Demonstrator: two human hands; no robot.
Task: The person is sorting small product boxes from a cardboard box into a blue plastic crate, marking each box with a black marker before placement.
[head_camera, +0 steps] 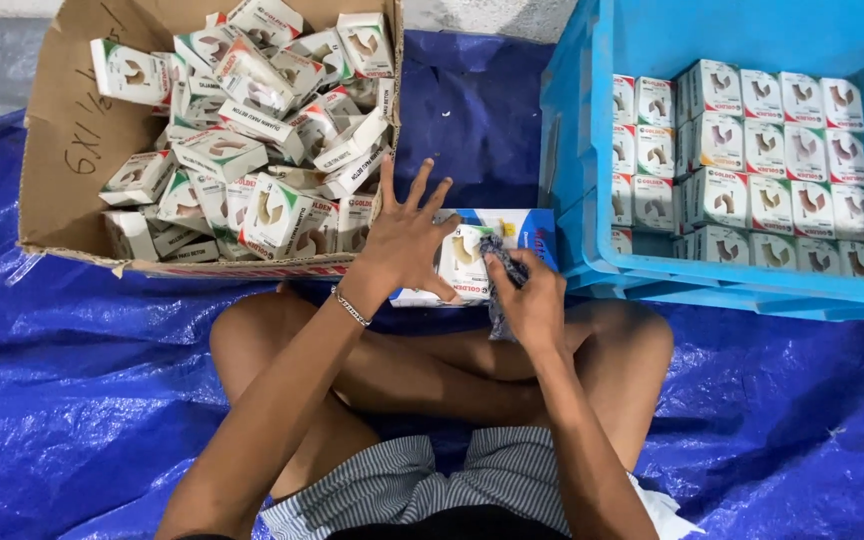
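My left hand has its fingers spread wide and steadies a small white box with a window, touching its left side. My right hand is closed on a dark crumpled cloth pressed against the same box's right side. The box rests on a larger flat white and blue carton lying in front of my crossed legs. A thin bracelet sits on my left wrist.
A torn cardboard carton at the upper left holds a loose heap of several small white boxes. A blue plastic crate at the right holds the same boxes stacked in neat rows. A blue tarpaulin covers the floor.
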